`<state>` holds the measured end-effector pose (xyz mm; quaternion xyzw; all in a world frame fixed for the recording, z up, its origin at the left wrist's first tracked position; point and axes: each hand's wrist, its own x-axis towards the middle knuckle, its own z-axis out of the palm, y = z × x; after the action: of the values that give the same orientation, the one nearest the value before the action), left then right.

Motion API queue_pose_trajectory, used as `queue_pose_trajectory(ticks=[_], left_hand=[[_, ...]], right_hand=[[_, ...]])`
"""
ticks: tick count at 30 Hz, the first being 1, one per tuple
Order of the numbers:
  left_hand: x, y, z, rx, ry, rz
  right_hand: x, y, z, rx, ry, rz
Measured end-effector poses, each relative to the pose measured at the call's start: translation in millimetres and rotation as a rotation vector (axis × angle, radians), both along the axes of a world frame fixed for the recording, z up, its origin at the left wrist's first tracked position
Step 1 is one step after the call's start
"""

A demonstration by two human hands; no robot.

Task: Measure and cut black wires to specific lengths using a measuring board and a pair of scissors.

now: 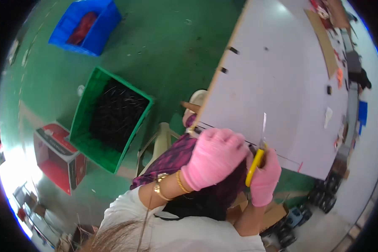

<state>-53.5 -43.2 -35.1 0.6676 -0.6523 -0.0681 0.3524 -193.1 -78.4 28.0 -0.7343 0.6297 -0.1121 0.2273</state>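
My left hand (213, 156), in a pink glove, is closed in a fist at the near edge of the white worktable (277, 80); whether it grips anything cannot be seen. My right hand (266, 176), also in a pink glove, grips a yellow-handled utility knife (256, 161) with its thin blade pointing up over the table edge. A thin black line runs along the table's near edge under both hands. Gold bracelets and a watch sit on my left wrist. A purple patterned cloth lies on my lap below the hands.
A green crate (109, 117) full of thin black pieces stands on the green floor at left. A blue bin (88, 25) with red contents is farther back. A red and white box (56, 155) lies near the crate. Small parts and cardboard strips line the table's far right side.
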Motion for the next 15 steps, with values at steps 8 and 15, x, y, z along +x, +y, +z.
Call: queue_pose_trajectory(ticks=[8,15], left_hand=[[0,-4,8,0.01,-0.046,-0.03],[-2,-3,14,0.039,-0.054,-0.05]], right_hand=[[-40,3,5,0.169,-0.438,-0.428],[-61,18,-16,0.166,-0.524,-0.394]])
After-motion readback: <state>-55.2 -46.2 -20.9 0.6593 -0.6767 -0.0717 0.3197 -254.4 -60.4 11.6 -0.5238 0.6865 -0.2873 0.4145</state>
